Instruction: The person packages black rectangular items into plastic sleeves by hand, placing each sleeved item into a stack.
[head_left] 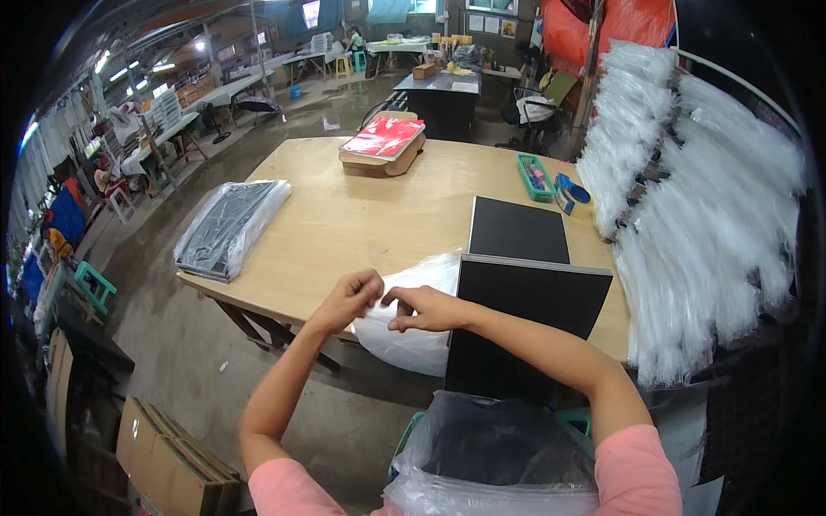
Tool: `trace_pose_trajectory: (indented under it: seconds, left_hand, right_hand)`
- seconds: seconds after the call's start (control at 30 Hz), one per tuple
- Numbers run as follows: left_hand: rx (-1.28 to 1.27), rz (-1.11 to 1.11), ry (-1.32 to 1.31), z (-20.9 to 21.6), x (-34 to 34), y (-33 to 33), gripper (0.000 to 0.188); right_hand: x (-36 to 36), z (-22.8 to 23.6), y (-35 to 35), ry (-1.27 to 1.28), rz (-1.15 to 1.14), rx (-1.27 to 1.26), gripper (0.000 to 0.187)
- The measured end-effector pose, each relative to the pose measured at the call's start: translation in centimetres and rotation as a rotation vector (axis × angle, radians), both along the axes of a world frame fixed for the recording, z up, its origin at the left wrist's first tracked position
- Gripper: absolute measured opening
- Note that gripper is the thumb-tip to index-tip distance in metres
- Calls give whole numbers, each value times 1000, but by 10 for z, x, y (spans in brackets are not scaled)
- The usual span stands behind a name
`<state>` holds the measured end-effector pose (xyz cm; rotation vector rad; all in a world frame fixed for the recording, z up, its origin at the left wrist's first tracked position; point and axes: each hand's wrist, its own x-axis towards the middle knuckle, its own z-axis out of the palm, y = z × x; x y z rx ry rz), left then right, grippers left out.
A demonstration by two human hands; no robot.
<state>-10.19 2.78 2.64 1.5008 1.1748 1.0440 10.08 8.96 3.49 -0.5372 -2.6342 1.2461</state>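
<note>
My left hand (351,301) is raised over the table's near edge, its fingers curled in a closed pinch; what they hold, if anything, is too small to make out. Close beside it, my right hand (423,310) has its thumb and forefinger apart, with nothing visible between them. Behind and below both hands, a white translucent plastic sheet (400,348) bulges over the table edge. Just right of the sheet a black flat panel (533,301) with a pale edge stands upright, partly covered by my right forearm. Another black panel (519,230) lies on the table behind it.
The wooden table (327,219) carries a plastic-wrapped dark stack (231,228), a red-topped stack on cardboard (383,139), a green basket (536,178) and a tape roll (572,196). Clear plastic bags (705,224) hang at right. Plastic-covered dark panels (499,447) sit nearest me; flattened cardboard (172,456) leans lower left.
</note>
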Motion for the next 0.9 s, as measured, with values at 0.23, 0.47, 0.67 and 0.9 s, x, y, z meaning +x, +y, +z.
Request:
trace_pose_trajectory:
  seconds: [0.23, 0.47, 0.67, 0.9]
  left_hand:
    - [-222, -467, 257, -21, 0, 16, 38]
    - [-10, -1040, -42, 39, 1, -42, 51]
    - [-36, -986, -283, 24, 20, -73, 62]
    - [128, -1041, -565, 21, 102, -56, 33]
  right_hand:
    - [-21, -25, -8, 536, -523, 275, 10]
    - [38, 43, -36, -177, 449, -608, 27]
    - [143, 71, -51, 402, 501, -573, 26]
    - [220, 37, -101, 58, 883, -866, 71]
